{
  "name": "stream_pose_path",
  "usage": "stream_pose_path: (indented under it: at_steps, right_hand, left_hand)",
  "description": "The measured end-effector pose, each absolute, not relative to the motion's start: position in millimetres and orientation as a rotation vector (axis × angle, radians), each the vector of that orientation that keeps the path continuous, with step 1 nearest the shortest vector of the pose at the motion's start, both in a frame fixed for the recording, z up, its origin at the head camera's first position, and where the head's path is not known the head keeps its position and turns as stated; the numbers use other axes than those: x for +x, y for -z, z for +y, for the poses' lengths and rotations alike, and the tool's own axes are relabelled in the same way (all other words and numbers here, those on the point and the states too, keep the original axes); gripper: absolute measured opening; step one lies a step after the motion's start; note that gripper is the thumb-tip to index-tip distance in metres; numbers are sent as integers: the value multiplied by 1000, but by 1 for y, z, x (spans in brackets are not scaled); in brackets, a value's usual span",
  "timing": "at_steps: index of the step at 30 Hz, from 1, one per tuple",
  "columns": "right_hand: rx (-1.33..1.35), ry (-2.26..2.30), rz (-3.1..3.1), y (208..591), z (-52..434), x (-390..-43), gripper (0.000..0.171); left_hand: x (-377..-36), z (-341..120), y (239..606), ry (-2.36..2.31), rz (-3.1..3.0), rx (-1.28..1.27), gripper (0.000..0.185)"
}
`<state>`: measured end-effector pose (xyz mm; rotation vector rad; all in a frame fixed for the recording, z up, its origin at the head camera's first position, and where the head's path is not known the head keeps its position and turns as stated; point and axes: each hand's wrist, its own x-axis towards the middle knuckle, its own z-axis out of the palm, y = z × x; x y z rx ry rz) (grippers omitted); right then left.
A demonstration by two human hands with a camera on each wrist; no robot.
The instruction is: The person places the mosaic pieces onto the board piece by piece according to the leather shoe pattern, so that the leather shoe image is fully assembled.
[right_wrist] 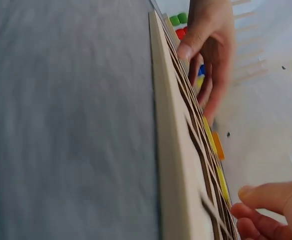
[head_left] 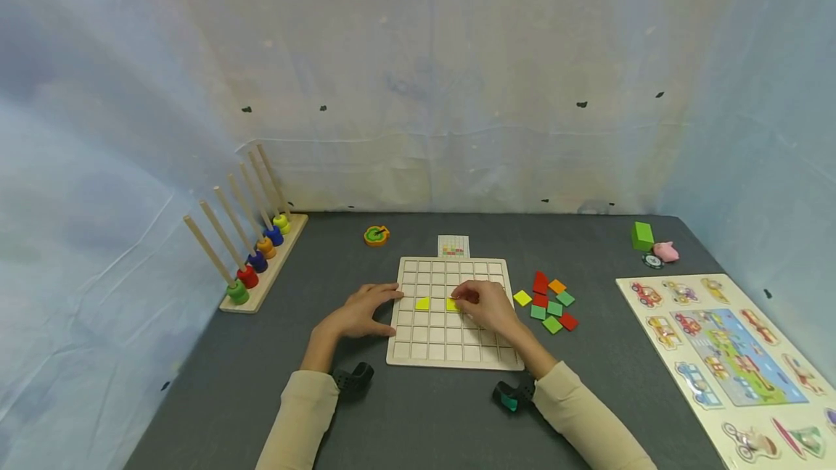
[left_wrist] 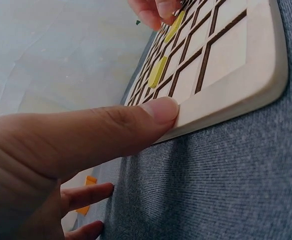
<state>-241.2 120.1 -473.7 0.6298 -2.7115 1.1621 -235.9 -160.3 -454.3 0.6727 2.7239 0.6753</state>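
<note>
A pale wooden grid board (head_left: 427, 352) lies flat on the dark table. My left hand (head_left: 359, 312) is spread at its left edge, thumb tip (left_wrist: 161, 109) right at the rim and fingers further up that side. Over the middle of the board, my right hand (head_left: 485, 303) has its thumb and fingers bent together at the edge of a yellow tile (head_left: 452, 305), partly covering it. Another yellow tile (head_left: 422, 304) sits two columns to the left, in the same row. In the right wrist view both tiles lie low on the board.
Loose red, green, orange and yellow tiles (head_left: 554, 308) lie right of the board. A small pattern card (head_left: 453, 244) touches its far edge. To the left stands a peg rack (head_left: 261, 299) with coloured beads. A picture puzzle (head_left: 636, 292), green block (head_left: 643, 236) and pink pig (head_left: 666, 252) occupy the right.
</note>
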Motion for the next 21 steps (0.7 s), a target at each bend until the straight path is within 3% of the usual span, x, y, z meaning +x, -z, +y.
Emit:
stream_pose_path:
  at_steps: [9, 21]
  right_hand:
    - [838, -1096, -2572, 468, 182, -248, 14]
    - [612, -817, -2758, 465, 259, -250, 25]
  left_hand:
    - [-236, -160, 455, -658, 2725, 669, 70]
    - [-237, -160, 456, -661, 2732, 660, 70]
